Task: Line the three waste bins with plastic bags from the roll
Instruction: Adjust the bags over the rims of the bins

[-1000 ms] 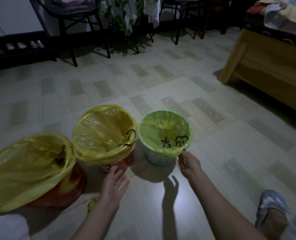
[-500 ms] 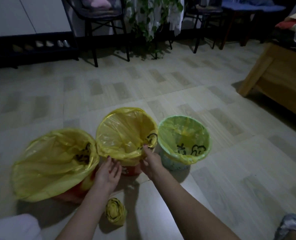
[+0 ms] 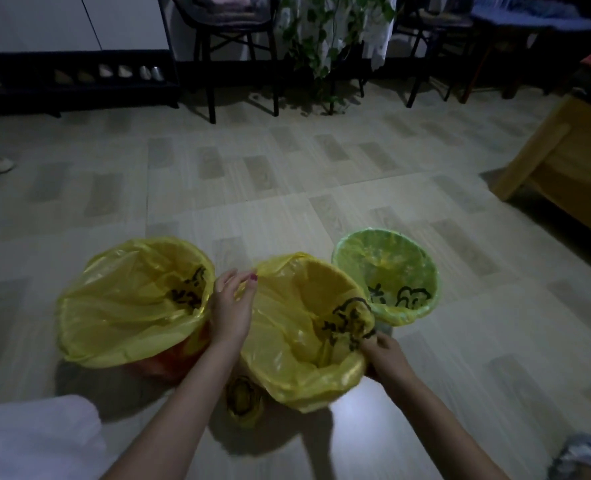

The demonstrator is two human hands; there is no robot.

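- Bin liners: thin yellow plastic film, glossy and crinkled, on the left bin, middle bin and small green bin.
- Bag roll: the same shiny yellow plastic, wound tight.
- Floor: smooth tiles with a wood-grain look, faint sheen.
- Bed frame: pale matt wood.

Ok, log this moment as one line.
bins lined: three | left hand: at middle bag rim | right hand: pinching its rim | roll: floor
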